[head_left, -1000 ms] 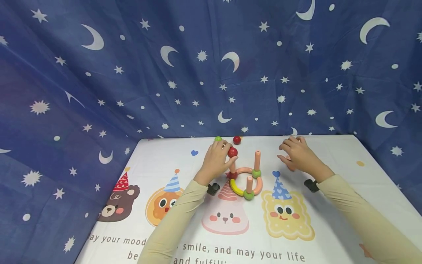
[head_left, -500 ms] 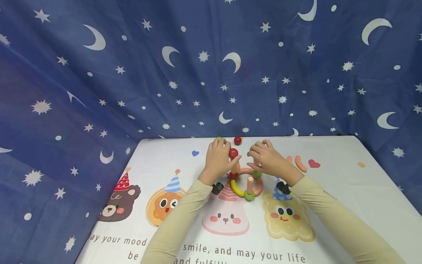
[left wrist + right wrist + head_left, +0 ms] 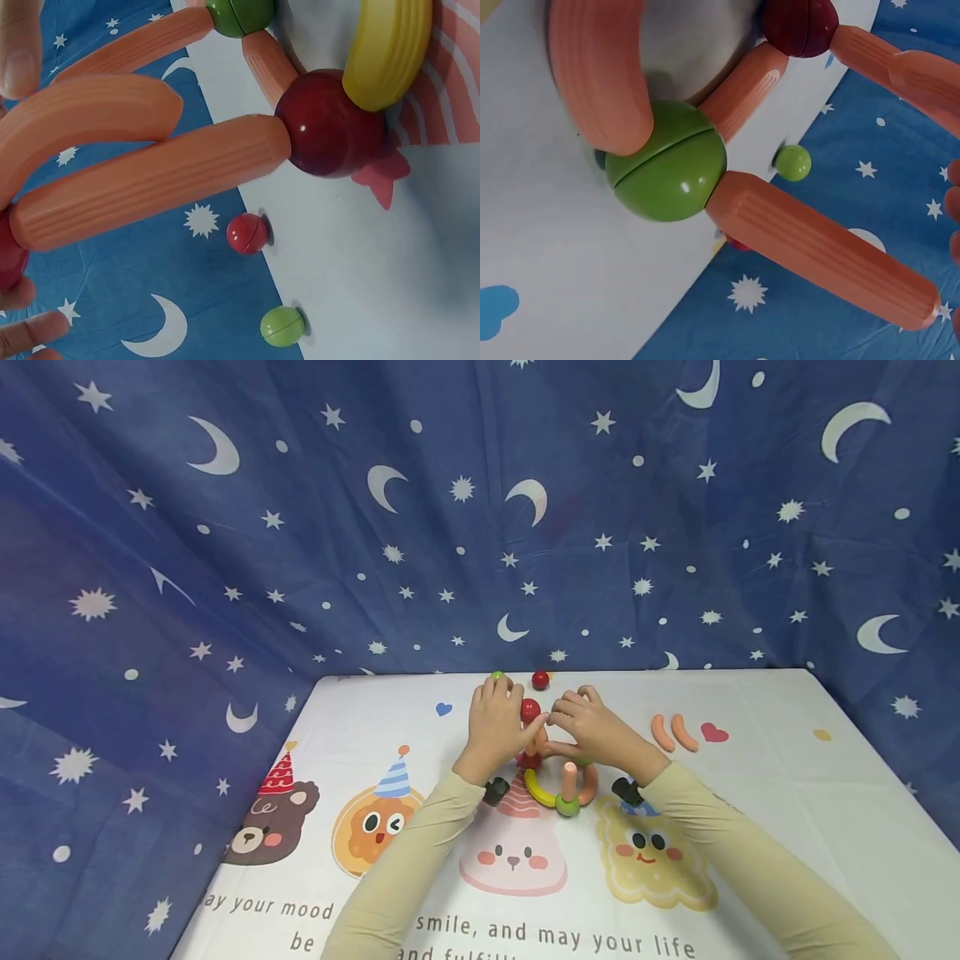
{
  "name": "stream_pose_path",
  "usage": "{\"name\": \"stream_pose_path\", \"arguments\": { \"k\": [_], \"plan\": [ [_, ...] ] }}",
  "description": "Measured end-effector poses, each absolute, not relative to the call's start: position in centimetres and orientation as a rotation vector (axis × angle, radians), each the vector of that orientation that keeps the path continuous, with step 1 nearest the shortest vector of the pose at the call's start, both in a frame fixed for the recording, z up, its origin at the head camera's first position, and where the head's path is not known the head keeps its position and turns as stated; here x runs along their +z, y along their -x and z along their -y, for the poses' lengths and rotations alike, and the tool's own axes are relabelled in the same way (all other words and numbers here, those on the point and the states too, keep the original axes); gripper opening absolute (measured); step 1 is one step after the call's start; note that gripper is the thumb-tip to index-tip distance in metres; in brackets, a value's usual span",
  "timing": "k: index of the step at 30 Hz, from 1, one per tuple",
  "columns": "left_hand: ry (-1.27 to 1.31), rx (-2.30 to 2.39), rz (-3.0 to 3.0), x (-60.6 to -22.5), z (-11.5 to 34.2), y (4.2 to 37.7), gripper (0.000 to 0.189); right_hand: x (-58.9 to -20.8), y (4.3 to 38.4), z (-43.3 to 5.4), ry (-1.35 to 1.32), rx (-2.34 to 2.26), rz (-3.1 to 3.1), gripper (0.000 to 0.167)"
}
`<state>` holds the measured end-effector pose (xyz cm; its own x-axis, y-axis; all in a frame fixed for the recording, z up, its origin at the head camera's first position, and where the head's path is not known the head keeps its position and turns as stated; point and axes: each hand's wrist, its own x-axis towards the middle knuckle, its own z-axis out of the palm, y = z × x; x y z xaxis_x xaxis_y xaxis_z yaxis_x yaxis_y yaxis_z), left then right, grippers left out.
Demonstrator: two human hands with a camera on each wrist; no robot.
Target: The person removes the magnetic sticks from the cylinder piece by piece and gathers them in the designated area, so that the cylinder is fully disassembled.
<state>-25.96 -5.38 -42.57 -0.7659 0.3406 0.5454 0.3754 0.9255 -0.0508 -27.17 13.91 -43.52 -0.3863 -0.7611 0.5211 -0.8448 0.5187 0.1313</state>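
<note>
In the head view, the left hand [image 3: 493, 720] grips the upper red ball [image 3: 530, 710], above the toy ring [image 3: 538, 788] on the printed tablecloth [image 3: 408, 706]. The right hand [image 3: 592, 725] is just beside it; whether it grasps anything cannot be told. The left wrist view shows a curved orange stick [image 3: 90, 109] overlapping the straight orange stick [image 3: 154, 180] beneath that ball. In the right wrist view, another straight stick [image 3: 825, 251] extends from a green ball [image 3: 671, 169].

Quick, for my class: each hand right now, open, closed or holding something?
Left hand: closed, holding the upper red ball.
Right hand: near the raised curved orange stick; whether it holds it cannot be told.
</note>
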Motion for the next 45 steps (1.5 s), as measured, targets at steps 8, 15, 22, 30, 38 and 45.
{"name": "stream_pose_path", "arguments": {
  "k": [8,15,22,30,38,45],
  "plan": [
    [0.567,-0.082,2.510,-42.5,6.2,25.8,0.046,-43.6,27.1,-13.8,-1.294,0.236,2.266,0.029],
    [0.612,-0.051,2.499,-42.4,6.7,25.6,0.045,-43.9,27.1,-13.5,-1.298,0.259,2.257,0.030],
    [0.691,-0.075,2.501,-42.3,7.0,25.7,0.039,-44.1,27.3,-13.4,-1.282,0.333,2.243,0.024],
    [0.760,-0.119,2.553,-42.3,7.1,25.9,0.041,-44.2,27.6,-13.7,-1.242,0.408,2.270,0.034],
    [0.772,-0.168,2.578,-42.3,7.2,25.7,0.039,-44.4,27.7,-13.3,-1.245,0.394,2.338,0.026],
    [0.771,-0.184,2.603,-42.4,7.3,25.7,0.040,-44.5,28.2,-13.6,-1.211,0.448,2.318,0.028]
  ]
}}
